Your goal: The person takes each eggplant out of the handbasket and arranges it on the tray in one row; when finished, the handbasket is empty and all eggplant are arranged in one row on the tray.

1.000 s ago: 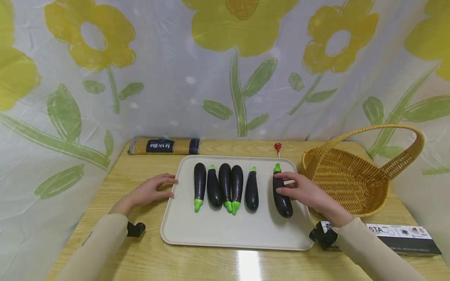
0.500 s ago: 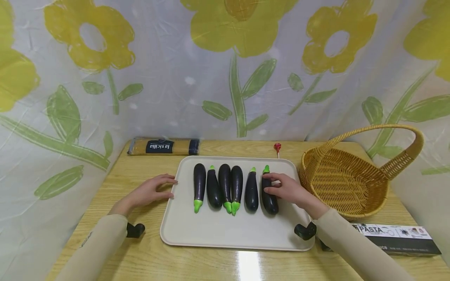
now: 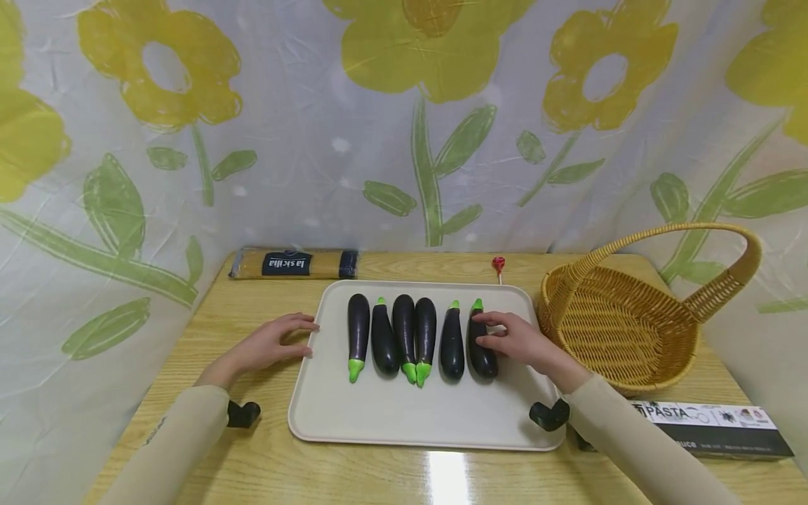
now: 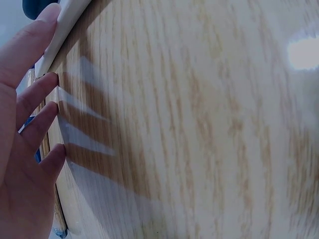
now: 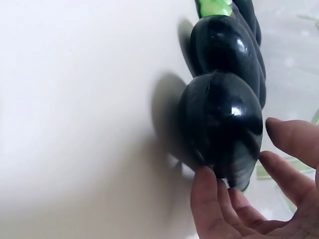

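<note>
Several glossy dark-purple eggplants (image 3: 358,330) with green stems lie in a row on a beige tray (image 3: 366,421). My right hand (image 3: 514,344) holds the rightmost eggplant (image 3: 483,358) with thumb and fingers at its upper part. In the right wrist view, fingertips meet the sides of that eggplant (image 5: 219,119), and one finger stands slightly off it. Just left of it lies another eggplant (image 3: 452,347), a narrow gap between. My left hand (image 3: 271,344) rests at the tray's left edge, its fingers spread and relaxed. The left wrist view shows its thumb (image 4: 30,45) by the tray rim.
A wicker basket (image 3: 621,337) with a tall handle stands right of the tray. In front of it lies a pasta box (image 3: 719,435), partly behind the right sleeve. A spaghetti pack (image 3: 293,264) and a red lollipop (image 3: 499,264) lie along the back of the wooden table (image 3: 353,477).
My right hand has moved left with the rightmost eggplant, bringing it beside the row. In the last half second that eggplant has shifted only slightly. My left hand stays put.
</note>
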The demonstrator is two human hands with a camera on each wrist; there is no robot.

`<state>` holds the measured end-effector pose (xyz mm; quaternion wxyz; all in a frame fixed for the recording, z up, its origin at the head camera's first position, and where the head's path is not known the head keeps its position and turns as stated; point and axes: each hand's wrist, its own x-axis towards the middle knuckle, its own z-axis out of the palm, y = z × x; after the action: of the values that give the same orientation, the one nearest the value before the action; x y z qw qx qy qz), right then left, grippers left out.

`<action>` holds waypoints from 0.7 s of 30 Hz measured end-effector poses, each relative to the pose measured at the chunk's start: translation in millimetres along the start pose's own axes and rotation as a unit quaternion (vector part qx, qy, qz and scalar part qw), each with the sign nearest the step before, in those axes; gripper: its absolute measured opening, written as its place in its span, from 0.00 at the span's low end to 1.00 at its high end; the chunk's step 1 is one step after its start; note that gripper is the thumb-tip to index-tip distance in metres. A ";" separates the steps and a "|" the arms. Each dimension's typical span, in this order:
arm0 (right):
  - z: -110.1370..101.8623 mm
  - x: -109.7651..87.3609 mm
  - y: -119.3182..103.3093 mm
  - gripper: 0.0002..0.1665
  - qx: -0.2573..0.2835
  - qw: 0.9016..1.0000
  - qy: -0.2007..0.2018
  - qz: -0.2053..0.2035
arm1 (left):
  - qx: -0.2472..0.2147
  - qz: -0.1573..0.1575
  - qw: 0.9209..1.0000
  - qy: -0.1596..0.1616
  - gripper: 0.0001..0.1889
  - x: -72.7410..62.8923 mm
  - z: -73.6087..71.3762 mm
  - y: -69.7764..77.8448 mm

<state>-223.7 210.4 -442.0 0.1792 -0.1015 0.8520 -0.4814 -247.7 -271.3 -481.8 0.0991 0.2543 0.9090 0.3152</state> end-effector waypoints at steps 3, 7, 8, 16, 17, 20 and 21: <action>-0.8 -2.4 0.9 0.27 0.014 1.000 -0.007 0.003 | 0.000 -0.001 1.000 0.000 0.25 0.2 -0.1 0.7; 0.7 -3.4 2.2 0.26 0.018 1.000 -0.011 -0.001 | -0.001 -0.004 1.000 -0.001 0.25 0.1 -0.2 1.3; 1.5 -3.4 2.2 0.26 0.018 1.000 -0.013 -0.002 | -0.001 -0.005 1.000 -0.001 0.25 0.1 -0.2 1.3; 6.7 -3.5 0.5 0.27 0.027 0.999 -0.016 -0.004 | 0.000 -0.004 1.000 -0.001 0.25 0.3 0.3 0.0; 6.9 -3.5 0.4 0.27 0.027 0.999 -0.016 -0.004 | 0.000 -0.004 1.000 0.000 0.25 0.5 0.4 -0.5; 8.3 -2.9 0.5 0.27 0.034 0.999 -0.016 -0.003 | 0.002 -0.002 1.000 0.001 0.25 0.7 0.6 -1.7; 8.8 -2.6 0.5 0.27 0.036 0.999 -0.016 -0.004 | 0.002 -0.002 1.000 0.001 0.25 0.8 0.7 -2.0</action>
<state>-217.7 204.6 -446.0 0.1942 -0.1059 0.8307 -0.5109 -249.0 -271.9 -483.6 0.0984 0.2525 0.9102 0.3132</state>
